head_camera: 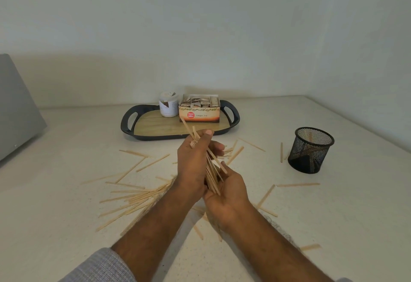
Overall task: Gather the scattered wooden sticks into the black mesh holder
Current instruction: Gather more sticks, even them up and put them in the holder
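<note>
A bundle of thin wooden sticks [213,171] is held above the white counter between both hands. My left hand [193,164] grips its upper part, with stick ends poking out past the fingers. My right hand [229,195] cups the lower ends from beneath. Many more loose sticks [133,197] lie scattered on the counter, mostly left of my arms, with a few [298,185] to the right. The black mesh holder [310,150] stands upright at the right, apart from my hands, with what looks like a stick or two inside.
A dark tray [231,112] with a wood-look base sits at the back, carrying a white jar [168,104] and a ginger tea box [199,109]. A grey object [15,108] stands at the left edge. Walls close the counter behind and to the right.
</note>
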Demonstrator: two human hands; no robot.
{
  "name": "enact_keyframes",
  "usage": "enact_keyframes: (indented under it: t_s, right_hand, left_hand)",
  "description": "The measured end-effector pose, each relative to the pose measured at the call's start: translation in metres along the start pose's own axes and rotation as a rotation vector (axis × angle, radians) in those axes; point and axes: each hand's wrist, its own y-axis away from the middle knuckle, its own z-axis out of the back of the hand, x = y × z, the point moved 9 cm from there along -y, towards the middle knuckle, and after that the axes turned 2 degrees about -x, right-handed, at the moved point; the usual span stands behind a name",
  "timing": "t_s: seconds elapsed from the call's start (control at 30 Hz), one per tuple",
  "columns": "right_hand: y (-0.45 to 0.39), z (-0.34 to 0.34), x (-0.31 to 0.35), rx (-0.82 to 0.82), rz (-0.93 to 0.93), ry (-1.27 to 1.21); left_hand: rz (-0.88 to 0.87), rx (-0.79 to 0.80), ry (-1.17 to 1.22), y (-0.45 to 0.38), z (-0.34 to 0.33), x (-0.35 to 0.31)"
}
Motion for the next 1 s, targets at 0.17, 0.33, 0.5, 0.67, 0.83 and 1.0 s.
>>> enact_keyframes:
  t_s: [0.17, 0.33, 0.5, 0.67, 0.83, 1.0]
  right_hand:
    - [-0.003, -0.001, 0.001, 0.029, 0.013, 0.069]
    - [0.002, -0.015, 0.004, 0.14, 0.059, 0.184]
    - [0.004, -0.018, 0.007, 0.185, 0.085, 0.19]
    - [0.002, -0.013, 0.015, 0.162, 0.088, 0.205]
    - [0.001, -0.008, 0.033, 0.141, 0.091, 0.319]
    - [0.0, -0.007, 0.042, 0.147, 0.145, 0.586]
  left_hand:
    - [-0.022, -0.079, -0.013, 0.0, 0.01, -0.004]
    - [0.018, -0.169, 0.066, -0.003, 0.023, -0.008]
    - [0.038, -0.109, 0.067, -0.004, 0.026, -0.005]
    - [0.034, 0.008, -0.026, -0.002, 0.028, -0.005]
    - [0.026, -0.127, -0.061, -0.006, 0.058, -0.017]
    - [-0.054, -0.346, -0.227, -0.012, 0.101, -0.048]
